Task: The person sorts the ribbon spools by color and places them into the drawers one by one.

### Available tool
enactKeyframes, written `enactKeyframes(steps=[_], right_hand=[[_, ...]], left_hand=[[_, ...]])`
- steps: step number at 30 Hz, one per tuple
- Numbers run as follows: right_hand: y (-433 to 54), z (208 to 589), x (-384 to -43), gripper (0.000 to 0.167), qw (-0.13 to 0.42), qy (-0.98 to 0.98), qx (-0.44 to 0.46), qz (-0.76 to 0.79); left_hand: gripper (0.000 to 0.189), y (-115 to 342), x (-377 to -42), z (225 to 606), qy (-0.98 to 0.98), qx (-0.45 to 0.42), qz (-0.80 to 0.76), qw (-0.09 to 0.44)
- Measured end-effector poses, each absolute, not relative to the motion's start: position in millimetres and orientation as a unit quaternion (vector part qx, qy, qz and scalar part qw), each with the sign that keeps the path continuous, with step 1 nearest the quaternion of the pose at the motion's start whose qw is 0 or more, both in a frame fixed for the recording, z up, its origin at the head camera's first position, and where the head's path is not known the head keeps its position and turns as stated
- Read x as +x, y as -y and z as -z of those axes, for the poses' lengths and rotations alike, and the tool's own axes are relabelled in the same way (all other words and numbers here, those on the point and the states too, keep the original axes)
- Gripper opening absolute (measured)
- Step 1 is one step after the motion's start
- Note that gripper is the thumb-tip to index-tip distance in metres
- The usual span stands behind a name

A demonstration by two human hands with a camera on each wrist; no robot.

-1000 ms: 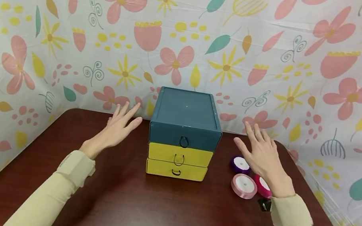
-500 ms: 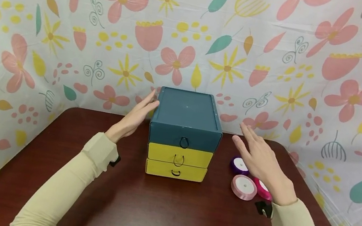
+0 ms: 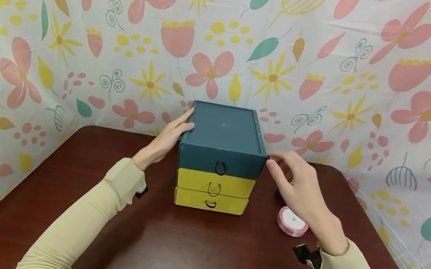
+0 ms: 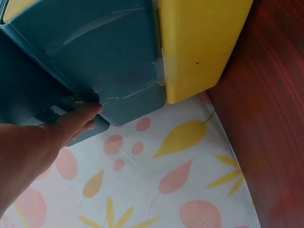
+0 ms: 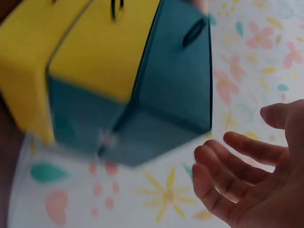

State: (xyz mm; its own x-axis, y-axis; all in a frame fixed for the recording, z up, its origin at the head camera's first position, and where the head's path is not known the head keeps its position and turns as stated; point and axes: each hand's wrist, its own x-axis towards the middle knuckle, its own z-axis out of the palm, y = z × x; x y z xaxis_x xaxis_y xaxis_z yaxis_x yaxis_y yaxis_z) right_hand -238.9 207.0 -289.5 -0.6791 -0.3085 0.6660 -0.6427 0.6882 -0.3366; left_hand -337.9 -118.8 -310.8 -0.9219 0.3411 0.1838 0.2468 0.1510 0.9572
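Note:
A small chest of drawers stands on the table, with a teal top section [image 3: 223,126] above two yellow drawers [image 3: 192,180]. Each front carries a dark loop pull, and all the drawers are pushed in. My left hand [image 3: 162,143] lies against the chest's upper left side; in the left wrist view its straight fingers [image 4: 83,116] touch the teal wall. At the upper right front corner is my right hand [image 3: 303,186]. Its fingers are loosely bent and hold nothing, and the right wrist view shows them [image 5: 209,178] close beside the teal corner, slightly apart from it.
Right of the chest lies a pink ribbon spool [image 3: 292,221]. A purple spool [image 3: 280,197] shows partly behind my right hand. The dark red-brown table [image 3: 194,256] reaches back to a floral cloth [image 3: 124,61].
My left hand has moved right and forward onto the chest's side. My right hand has come left to its front corner, its fingers bending. The crimson spool is now hidden behind my right hand.

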Motion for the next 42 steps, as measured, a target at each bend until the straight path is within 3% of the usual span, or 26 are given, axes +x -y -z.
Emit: enactKeyframes(steps=[4, 7, 13, 21, 25, 32, 42], right_hand=[[-191, 293, -236, 0.016, 0.274, 0.845, 0.291, -0.356], [-181, 296, -233, 0.016, 0.223, 0.843, 0.273, -0.406], [-159, 301, -238, 0.025, 0.079, 0.838, 0.249, -0.479], [-133, 311, -255, 0.055, -0.135, 0.778, 0.176, -0.588], [-124, 316, -258, 0.055, -0.21, 0.718, 0.157, -0.645], [-113, 320, -257, 0.037, -0.248, 0.63, 0.158, -0.719], [-113, 323, -248, 0.033, -0.252, 0.643, 0.164, -0.705]], left_hand=[[0.063, 117, -338, 310, -0.756, 0.196, -0.624, 0.035], [0.063, 115, -338, 309, -0.76, 0.2, -0.618, 0.032], [0.062, 116, -338, 308, -0.773, 0.203, -0.601, 0.017], [0.061, 117, -340, 309, -0.782, 0.213, -0.585, 0.0], [0.059, 116, -339, 308, -0.795, 0.209, -0.569, 0.0], [0.058, 113, -321, 291, -0.802, 0.205, -0.562, 0.007], [0.058, 113, -311, 288, -0.8, 0.21, -0.562, 0.004]])
